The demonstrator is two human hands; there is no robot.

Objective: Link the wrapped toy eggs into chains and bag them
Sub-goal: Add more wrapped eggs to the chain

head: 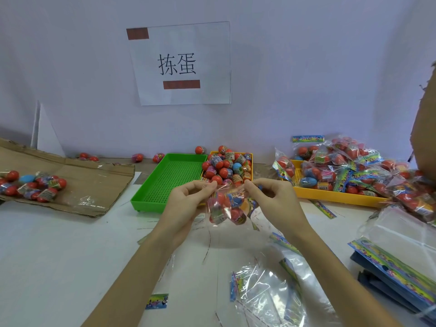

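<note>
Forearms raised over table, left hand [188, 199] and right hand [271, 197] each with grip pinched on clear bag [226, 206] of eggs.

Packing bench: trays [330, 195] of bagged eggs [339, 171].

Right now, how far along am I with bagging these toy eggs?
Done: a heap of filled bags covers the yellow tray on the right. In hand: your left hand and right hand pinch the top of a clear bag of eggs. Left: loose eggs in the small yellow tray, egg chains on the cardboard, and empty bags near you.
</note>
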